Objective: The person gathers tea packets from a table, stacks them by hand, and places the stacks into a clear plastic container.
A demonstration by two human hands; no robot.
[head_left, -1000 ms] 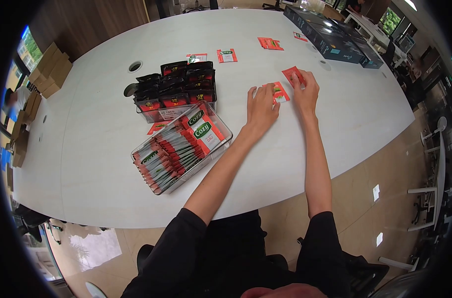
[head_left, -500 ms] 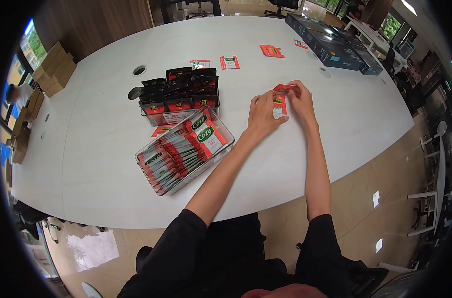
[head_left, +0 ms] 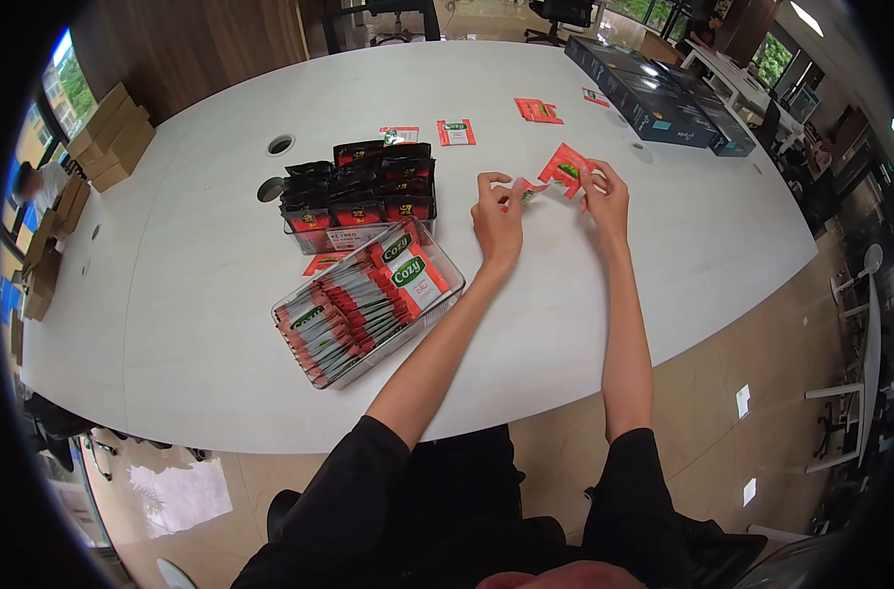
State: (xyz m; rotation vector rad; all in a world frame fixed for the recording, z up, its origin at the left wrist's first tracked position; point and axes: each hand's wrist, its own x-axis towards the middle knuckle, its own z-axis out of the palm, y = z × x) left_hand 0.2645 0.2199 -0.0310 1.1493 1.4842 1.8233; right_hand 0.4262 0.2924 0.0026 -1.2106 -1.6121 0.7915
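Observation:
My right hand (head_left: 604, 196) pinches a red sachet with a green print (head_left: 566, 171) by its right side, above the white table. Just to its left, my left hand (head_left: 499, 218) has its fingers closed on a smaller-looking red and white sachet (head_left: 527, 190), seen at an angle. Left of my left forearm, a clear bin (head_left: 366, 357) holds rows of Cozy sachets (head_left: 408, 271). Behind that bin, another clear container (head_left: 315, 239) is filled with black and red packets (head_left: 357, 187). A red sachet (head_left: 323, 263) lies partly under the Cozy bin.
Loose sachets lie farther back on the table (head_left: 202, 294): a Cozy one (head_left: 456, 133), one beside it (head_left: 400, 135), red ones (head_left: 537, 110) and a small one (head_left: 595, 96). Dark flat boxes (head_left: 653, 98) stand back right. Cardboard boxes (head_left: 110, 137) and a person (head_left: 43, 187) are at left.
My hands have moved apart and slightly up the table. The sachets between them are now lifted and separated, one in each hand. The view has shifted slightly.

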